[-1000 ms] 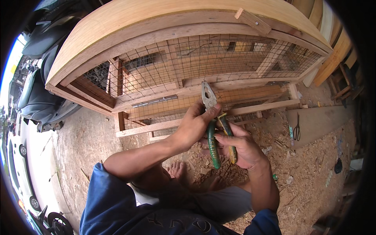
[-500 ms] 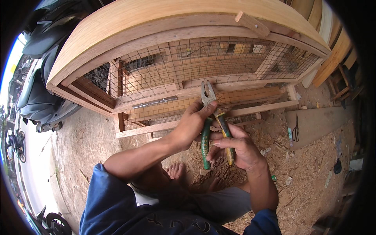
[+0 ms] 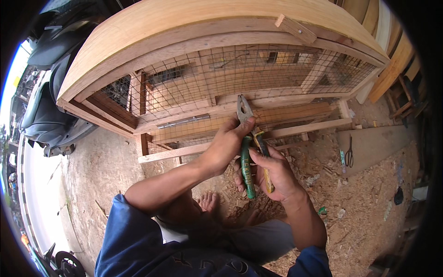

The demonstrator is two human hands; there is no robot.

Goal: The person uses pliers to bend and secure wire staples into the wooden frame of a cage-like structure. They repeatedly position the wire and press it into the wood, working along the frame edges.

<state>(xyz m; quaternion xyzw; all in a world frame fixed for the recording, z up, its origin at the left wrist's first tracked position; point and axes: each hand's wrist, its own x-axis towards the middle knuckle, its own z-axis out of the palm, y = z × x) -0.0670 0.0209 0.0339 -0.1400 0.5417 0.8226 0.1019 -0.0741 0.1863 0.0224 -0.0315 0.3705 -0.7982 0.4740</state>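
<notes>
A pair of pliers [image 3: 248, 173] with worn green-and-yellow handles is between my two hands, its metal jaws pointing away from me toward the wooden cage [image 3: 217, 111]. My left hand [image 3: 224, 145] is closed on the pliers near the pivot, its thumb lying over the joint. Around the handles, my right hand [image 3: 279, 175] is closed, thumb across the upper part and some fingers behind them. The jaws overlap the cage's front frame in view; I cannot tell whether they touch it. Wire mesh [image 3: 180, 83] covers the cage front.
Scissors [image 3: 349, 154] lie on a flat board [image 3: 378, 147] at the right. Wood shavings [image 3: 341, 217] litter the floor. Planks [image 3: 392, 64] lean at the far right, beside a small wooden stool [image 3: 400, 101]. A parked motorbike [image 3: 50, 101] stands at the left.
The pliers' handles and jaws have come closer together. My right thumb and fingers have shifted along the handles, while my left hand stays at the pivot.
</notes>
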